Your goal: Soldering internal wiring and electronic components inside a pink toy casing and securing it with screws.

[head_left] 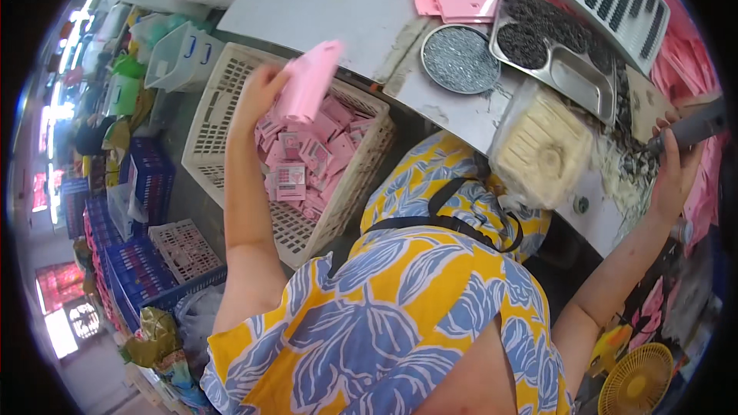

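My left hand [263,94] is closed on a pink plastic casing [310,83], held tilted above a cream perforated crate [209,119]. Inside that crate lies a heap of similar pink parts [314,155]. Far to the right, my right hand [673,160] wraps round a dark grey cylindrical tool [696,123], which looks like a power screwdriver. Its narrow end points left, over the cluttered right part of the worktable. Beside it is a beige flat piece [647,104].
On the white table [307,0] stand a round dish of small silvery pieces [461,59], a metal tray [588,86] with dark screws, and a rack with black rows [603,0]. A plastic-wrapped cream block [542,146] sits near the edge. Blue crates [138,269] line the left; a yellow fan [635,380] is lower right.
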The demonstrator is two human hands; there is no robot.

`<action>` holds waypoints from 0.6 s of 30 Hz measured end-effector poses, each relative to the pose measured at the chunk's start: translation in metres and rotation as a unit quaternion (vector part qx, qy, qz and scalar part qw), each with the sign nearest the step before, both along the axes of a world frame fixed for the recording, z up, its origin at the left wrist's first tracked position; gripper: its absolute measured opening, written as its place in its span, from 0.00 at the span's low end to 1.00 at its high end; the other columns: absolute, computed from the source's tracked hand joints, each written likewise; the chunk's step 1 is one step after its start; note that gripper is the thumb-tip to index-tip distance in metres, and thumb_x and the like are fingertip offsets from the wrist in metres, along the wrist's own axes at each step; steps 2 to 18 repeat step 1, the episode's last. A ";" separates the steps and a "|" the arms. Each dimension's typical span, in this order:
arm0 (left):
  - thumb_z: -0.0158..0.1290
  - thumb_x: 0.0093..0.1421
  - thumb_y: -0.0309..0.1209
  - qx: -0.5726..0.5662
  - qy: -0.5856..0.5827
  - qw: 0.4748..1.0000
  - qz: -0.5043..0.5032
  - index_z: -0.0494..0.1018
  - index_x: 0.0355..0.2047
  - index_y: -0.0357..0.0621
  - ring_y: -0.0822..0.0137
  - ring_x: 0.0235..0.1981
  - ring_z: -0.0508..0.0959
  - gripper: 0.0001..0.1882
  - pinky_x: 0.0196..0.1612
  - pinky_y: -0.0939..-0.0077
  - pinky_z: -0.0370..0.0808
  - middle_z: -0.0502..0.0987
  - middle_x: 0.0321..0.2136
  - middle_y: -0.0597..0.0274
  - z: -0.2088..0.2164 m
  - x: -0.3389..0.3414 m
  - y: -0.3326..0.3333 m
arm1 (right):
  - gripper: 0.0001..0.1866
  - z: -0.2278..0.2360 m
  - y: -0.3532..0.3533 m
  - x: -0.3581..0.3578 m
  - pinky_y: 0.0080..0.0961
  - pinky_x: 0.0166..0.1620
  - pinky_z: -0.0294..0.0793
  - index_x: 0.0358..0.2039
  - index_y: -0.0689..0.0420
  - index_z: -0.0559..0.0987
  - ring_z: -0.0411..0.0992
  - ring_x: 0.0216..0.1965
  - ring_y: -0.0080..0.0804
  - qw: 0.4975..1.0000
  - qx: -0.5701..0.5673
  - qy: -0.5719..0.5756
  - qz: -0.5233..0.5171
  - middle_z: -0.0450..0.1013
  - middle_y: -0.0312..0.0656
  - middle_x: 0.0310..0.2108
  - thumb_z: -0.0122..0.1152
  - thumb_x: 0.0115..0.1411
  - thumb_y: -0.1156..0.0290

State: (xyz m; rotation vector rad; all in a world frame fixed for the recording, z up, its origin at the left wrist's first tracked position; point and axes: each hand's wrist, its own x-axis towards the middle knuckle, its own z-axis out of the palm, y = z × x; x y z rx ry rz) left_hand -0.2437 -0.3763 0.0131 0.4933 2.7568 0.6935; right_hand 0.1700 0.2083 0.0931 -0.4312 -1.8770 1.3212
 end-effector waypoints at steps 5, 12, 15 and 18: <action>0.60 0.63 0.43 0.006 0.003 1.000 0.002 0.78 0.49 0.35 0.65 0.42 0.81 0.23 0.45 0.65 0.78 0.82 0.44 0.48 0.001 -0.003 -0.002 | 0.25 0.005 0.000 -0.004 0.34 0.59 0.72 0.59 0.63 0.66 0.75 0.52 0.34 1.000 0.014 -0.002 -0.020 0.73 0.48 0.52 0.62 0.65 0.75; 0.60 0.63 0.43 0.006 0.003 1.000 0.002 0.78 0.49 0.35 0.65 0.42 0.81 0.23 0.45 0.65 0.78 0.82 0.44 0.48 0.001 -0.003 -0.002 | 0.25 0.005 0.000 -0.004 0.34 0.59 0.72 0.59 0.63 0.66 0.75 0.52 0.34 1.000 0.014 -0.002 -0.020 0.73 0.48 0.52 0.62 0.65 0.75; 0.60 0.63 0.43 0.006 0.003 1.000 0.002 0.78 0.49 0.35 0.65 0.42 0.81 0.23 0.45 0.65 0.78 0.82 0.44 0.48 0.001 -0.003 -0.002 | 0.25 0.005 0.000 -0.004 0.34 0.59 0.72 0.59 0.63 0.66 0.75 0.52 0.34 1.000 0.014 -0.002 -0.020 0.73 0.48 0.52 0.62 0.65 0.75; 0.60 0.63 0.43 0.006 0.003 1.000 0.002 0.78 0.49 0.35 0.65 0.42 0.81 0.23 0.45 0.65 0.78 0.82 0.44 0.48 0.001 -0.003 -0.002 | 0.25 0.005 0.000 -0.004 0.34 0.59 0.72 0.59 0.63 0.66 0.75 0.52 0.34 1.000 0.014 -0.002 -0.020 0.73 0.48 0.52 0.62 0.65 0.75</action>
